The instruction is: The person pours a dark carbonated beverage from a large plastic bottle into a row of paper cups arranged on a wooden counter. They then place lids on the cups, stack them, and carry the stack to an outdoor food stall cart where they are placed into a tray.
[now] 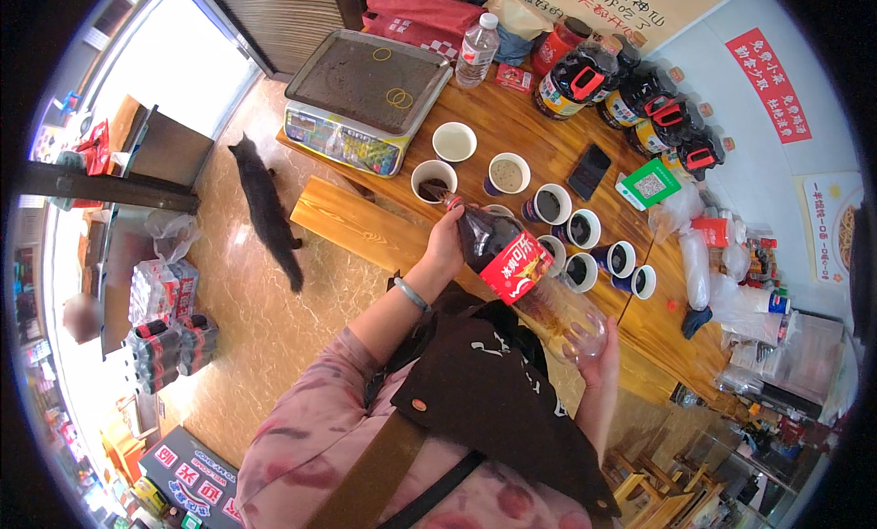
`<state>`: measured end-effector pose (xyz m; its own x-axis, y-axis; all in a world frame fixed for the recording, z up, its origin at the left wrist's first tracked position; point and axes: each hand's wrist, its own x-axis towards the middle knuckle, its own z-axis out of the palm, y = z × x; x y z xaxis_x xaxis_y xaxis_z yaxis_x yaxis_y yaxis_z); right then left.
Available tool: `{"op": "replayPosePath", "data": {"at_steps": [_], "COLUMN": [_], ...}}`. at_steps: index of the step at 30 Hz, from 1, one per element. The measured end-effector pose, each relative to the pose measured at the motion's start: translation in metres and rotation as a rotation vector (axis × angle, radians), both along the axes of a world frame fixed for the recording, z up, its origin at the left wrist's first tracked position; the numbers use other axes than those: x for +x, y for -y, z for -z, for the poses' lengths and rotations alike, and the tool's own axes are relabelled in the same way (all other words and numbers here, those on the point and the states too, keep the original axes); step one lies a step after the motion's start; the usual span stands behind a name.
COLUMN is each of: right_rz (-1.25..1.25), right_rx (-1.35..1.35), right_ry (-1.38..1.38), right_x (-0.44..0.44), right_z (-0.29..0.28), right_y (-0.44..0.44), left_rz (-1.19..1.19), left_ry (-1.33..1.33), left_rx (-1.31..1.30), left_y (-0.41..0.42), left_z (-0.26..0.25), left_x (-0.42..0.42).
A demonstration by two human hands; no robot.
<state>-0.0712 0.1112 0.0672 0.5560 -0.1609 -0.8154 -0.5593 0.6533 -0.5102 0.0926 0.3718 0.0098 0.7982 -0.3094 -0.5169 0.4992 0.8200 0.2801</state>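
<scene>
A large plastic cola bottle point(517, 262) with a red label lies tilted between my two hands. My left hand point(447, 240) grips it near the neck, and my right hand point(597, 347) holds its base. The bottle's mouth is at a paper cup point(434, 175) with dark liquid inside. Beside that cup stand one with pale liquid point(454, 142) and one with greyish, foamy liquid point(509, 174). Several more paper cups of dark liquid, among them one at the row's end point(643, 282), stand along the wooden table point(479, 111). The bottle partly hides some cups.
A digital scale point(366, 90) and a clear bottle point(477, 49) stand at the table's far left. A phone point(589, 171), a green code stand point(647, 184) and large dark bottles point(579, 77) are behind the cups. A wooden bench point(356, 220) runs alongside. A black cat point(264, 200) is on the floor.
</scene>
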Motion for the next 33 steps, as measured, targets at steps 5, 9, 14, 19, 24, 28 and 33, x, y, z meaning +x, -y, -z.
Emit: {"op": "replayPosePath", "data": {"at_steps": [5, 9, 14, 19, 24, 28, 33], "right_rz": [0.0, 0.008, 0.009, -0.004, -0.011, -0.022, -0.02], "right_rx": [0.012, -0.022, -0.019, -0.029, -0.04, -0.065, -0.067], "right_ry": [0.03, 0.012, 0.024, 0.03, 0.033, 0.041, 0.039], "right_x": [0.001, 0.004, 0.005, 0.005, 0.007, 0.008, 0.009], "right_z": [-0.001, -0.004, -0.005, -0.007, -0.009, -0.012, -0.01], "right_y": [0.002, 0.0, 0.001, 0.002, 0.001, -0.001, 0.001], "left_rz": [0.005, -0.01, 0.0, -0.002, 0.001, -0.006, -0.008], "left_ry": [0.015, 0.013, 0.032, 0.021, 0.006, 0.011, 0.014], "left_rx": [-0.02, -0.026, -0.05, -0.045, -0.082, -0.096, -0.077], "left_y": [-0.001, 0.001, 0.001, 0.002, 0.002, 0.001, 0.002], "left_z": [0.006, 0.009, 0.013, 0.014, 0.016, 0.016, 0.014], "left_x": [0.003, 0.005, 0.005, 0.005, 0.005, 0.005, 0.006]}}
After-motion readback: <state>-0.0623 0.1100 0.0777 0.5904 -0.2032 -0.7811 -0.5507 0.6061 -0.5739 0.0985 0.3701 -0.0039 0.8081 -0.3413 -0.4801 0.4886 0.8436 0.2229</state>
